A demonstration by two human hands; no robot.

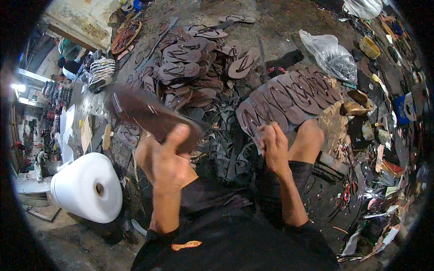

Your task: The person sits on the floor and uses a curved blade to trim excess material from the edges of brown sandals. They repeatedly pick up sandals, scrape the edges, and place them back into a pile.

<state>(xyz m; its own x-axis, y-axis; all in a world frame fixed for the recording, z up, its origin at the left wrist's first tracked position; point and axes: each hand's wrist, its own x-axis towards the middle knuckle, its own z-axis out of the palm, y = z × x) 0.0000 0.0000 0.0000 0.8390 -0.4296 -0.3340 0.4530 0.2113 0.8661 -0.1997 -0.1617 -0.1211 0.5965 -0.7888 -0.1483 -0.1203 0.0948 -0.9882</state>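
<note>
The person sits low over a littered floor point(271, 27), both forearms extended forward. The left hand point(172, 160) grips a brown sole point(151, 115) by its near end, thumb laid over the top. The sole reaches from that hand forward and to the left, above the floor; it is blurred, and whether a strap is fitted I cannot tell.

The right hand point(275, 149) is raised beside the right knee point(309, 135), fingers curled in. Whether it pinches anything I cannot determine from here.

Just ahead of the right hand, and running off to its right, a row point(289, 113) of brown sandals with dark straps lies closely overlapped. Contact between the hand and the nearest sandal cannot be confirmed. Farther out beyond the row is a clear bag point(327, 56), with a yellow tub point(370, 47) to its right.

Ahead of the left hand is a loose pile point(181, 70) of similar sandals, heaped at various angles. To the left of this hand, a further sandal point(129, 135) rests on the floor; lower on the same side, a large white roll point(88, 187) shows its hollow core. Dark scraps point(226, 153) cover the floor between the two hands.
</note>
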